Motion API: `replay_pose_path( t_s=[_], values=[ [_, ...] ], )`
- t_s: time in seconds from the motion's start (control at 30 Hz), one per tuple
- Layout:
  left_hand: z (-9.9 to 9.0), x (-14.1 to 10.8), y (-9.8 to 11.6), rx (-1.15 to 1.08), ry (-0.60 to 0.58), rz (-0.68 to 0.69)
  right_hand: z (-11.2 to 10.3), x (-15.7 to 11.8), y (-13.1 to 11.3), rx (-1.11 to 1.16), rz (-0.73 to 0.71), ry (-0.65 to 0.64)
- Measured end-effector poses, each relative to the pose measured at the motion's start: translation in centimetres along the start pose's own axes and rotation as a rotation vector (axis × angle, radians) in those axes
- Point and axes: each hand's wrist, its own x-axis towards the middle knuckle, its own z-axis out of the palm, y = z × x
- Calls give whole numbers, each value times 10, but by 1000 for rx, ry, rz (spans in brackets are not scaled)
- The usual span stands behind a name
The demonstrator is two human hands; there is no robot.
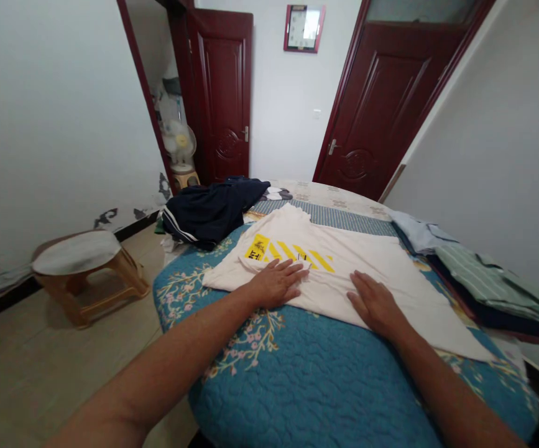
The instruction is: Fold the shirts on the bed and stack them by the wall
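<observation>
A white T-shirt with a yellow striped print lies spread on a blue floral quilted cover. My left hand rests palm down on the shirt, over the lower edge of the print, with its fingers stretched out. To the right, my right hand lies flat on the plain part of the cloth near its front edge, fingers extended. Neither hand grips the fabric. Part of the shirt under both palms is hidden, and small wrinkles show around the left fingers.
Dark navy clothes sit heaped at the back left. Folded garments are stacked at the right edge. A stool stands on the floor at left. Two dark red doors and a fan are behind.
</observation>
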Motion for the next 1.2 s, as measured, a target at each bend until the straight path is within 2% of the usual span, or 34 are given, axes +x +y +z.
replay_pose_path(
  t_s=[0.1,0.23,0.3,0.5,0.73,0.87,1.2],
  values=[
    [2,-1,1,5,23,-68,4,0,-6,-4,24,-63],
    [8,-1,1,63,62,-246,1,-2,-2,-38,121,-144],
    [10,0,0,82,62,-286,0,-2,0,-53,162,-174],
    [4,0,4,53,-8,-304,-1,-3,19,-91,311,-208],
    [1,0,7,34,-25,-311,11,-15,72,-90,504,-206],
    [4,0,5,18,-5,-289,9,-23,94,-91,648,-200],
    [8,1,-4,45,32,-281,-8,-35,98,-142,826,-139]
  ],
)
